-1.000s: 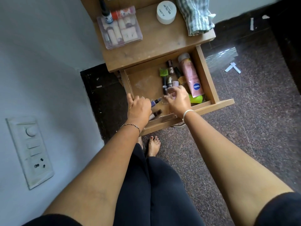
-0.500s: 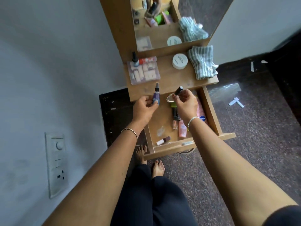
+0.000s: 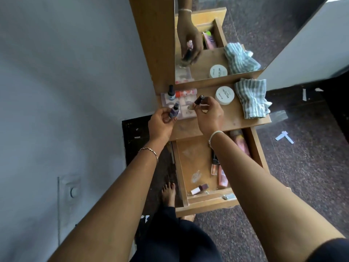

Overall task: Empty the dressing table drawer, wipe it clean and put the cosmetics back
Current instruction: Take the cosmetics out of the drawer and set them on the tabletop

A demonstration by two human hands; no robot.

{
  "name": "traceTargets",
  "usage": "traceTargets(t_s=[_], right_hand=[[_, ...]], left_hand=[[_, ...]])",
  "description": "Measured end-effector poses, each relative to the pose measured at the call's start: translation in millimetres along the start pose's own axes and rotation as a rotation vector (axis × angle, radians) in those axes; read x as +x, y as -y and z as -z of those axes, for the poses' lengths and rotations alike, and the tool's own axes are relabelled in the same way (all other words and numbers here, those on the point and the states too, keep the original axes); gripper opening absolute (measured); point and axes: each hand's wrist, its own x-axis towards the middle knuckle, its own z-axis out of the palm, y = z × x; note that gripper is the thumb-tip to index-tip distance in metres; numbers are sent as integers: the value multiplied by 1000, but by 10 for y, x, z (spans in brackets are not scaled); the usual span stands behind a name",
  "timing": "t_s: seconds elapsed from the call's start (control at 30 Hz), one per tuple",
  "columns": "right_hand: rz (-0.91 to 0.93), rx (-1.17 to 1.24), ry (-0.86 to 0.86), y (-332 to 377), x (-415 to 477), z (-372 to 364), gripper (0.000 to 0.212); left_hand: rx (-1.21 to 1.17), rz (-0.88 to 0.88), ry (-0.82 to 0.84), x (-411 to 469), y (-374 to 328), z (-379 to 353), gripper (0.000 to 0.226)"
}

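Your left hand (image 3: 160,122) pinches a small purple spray bottle (image 3: 42,110) upright over the left edge of the wooden counter (image 3: 234,120); your right hand (image 3: 207,114) grips a dark maroon-capped tube (image 3: 198,100) and something small and clear I cannot make out, above the clear plastic organiser box (image 3: 186,103). Bare counter lies right of your hands, up to the white round jar (image 3: 224,95) and striped cloth (image 3: 252,99) near the right edge. The open wooden drawer (image 3: 256,148) projects toward you, its left floor bare, with a pink bottle (image 3: 242,142) along the right wall
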Motion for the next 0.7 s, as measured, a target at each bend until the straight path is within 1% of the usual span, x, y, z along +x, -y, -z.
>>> traceTargets(t_s=[0.17, 0.27, 0.4, 0.7], right_hand=[[18, 7, -14, 19, 198, -171, 19], [18, -6, -9, 20, 250, -225, 16], [29, -25, -9, 41, 290, -269, 17], [34, -31, 4, 104, 289, -291, 20]], left_hand=[[38, -36, -27, 247, -51, -27, 31], [72, -74, -40, 310, -78, -53, 28], [57, -49, -46, 369, -71, -82, 25], [72, -76, -69, 460, -57, -99, 23]])
